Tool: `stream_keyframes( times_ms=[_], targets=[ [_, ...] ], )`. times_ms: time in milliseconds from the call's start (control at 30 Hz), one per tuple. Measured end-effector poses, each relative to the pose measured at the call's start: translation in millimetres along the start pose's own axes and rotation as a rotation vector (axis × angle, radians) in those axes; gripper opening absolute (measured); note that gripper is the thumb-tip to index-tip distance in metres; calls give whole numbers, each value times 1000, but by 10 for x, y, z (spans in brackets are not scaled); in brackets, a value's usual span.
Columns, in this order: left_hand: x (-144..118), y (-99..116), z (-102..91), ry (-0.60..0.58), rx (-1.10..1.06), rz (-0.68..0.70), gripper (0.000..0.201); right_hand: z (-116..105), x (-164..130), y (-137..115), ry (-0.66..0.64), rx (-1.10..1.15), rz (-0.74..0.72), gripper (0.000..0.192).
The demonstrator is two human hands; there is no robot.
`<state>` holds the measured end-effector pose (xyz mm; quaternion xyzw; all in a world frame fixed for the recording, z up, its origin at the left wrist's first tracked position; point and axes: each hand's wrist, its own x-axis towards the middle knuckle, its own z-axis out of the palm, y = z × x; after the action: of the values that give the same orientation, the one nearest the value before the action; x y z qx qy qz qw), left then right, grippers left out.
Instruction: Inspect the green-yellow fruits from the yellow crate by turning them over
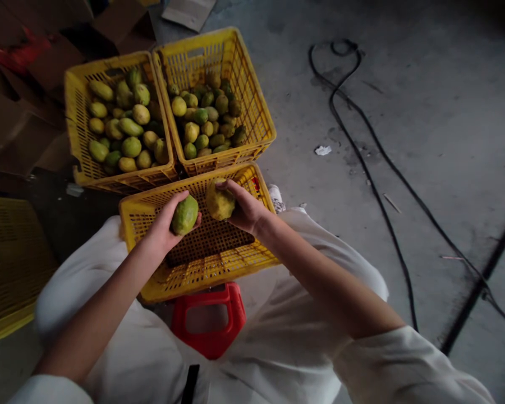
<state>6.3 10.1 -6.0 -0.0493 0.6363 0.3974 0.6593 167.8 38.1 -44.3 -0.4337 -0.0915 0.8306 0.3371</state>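
My left hand point(172, 221) is closed around a green fruit point(186, 215) that looks like a small papaya. In my right hand point(246, 207) I hold a yellower, bumpy fruit point(219, 200) of the same kind, with the thumb on top. Both fruits are held slightly apart over a yellow plastic crate point(206, 273) between my knees. Its slotted floor shows between and below my hands. Behind it stand two more yellow crates, the left crate point(120, 180) and the right crate point(258, 126), each with many green and yellow fruits inside.
A red plastic stool point(236, 314) shows between my legs. Another yellow crate point(12, 269) is at the far left, below cardboard boxes point(21, 134). Black cable point(372, 196) runs across the concrete floor point(437, 129) on the right, near a crumpled white scrap point(322, 150).
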Motion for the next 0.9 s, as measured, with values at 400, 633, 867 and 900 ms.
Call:
stream_keyframes(
  times_ms=[400,633,867,900],
  targets=[
    [48,36,52,85,-90,16,34,-35,2,6,-8,-63,8,19],
    [102,36,26,49,-143,34,37,-51,19,-97,-21,-41,52,20],
    [77,20,31,40,-136,3,11,-86,40,-250,97,-38,-123,24],
    [75,19,32,37,-143,-2,11,-92,40,-249,87,-43,-128,27]
  ],
)
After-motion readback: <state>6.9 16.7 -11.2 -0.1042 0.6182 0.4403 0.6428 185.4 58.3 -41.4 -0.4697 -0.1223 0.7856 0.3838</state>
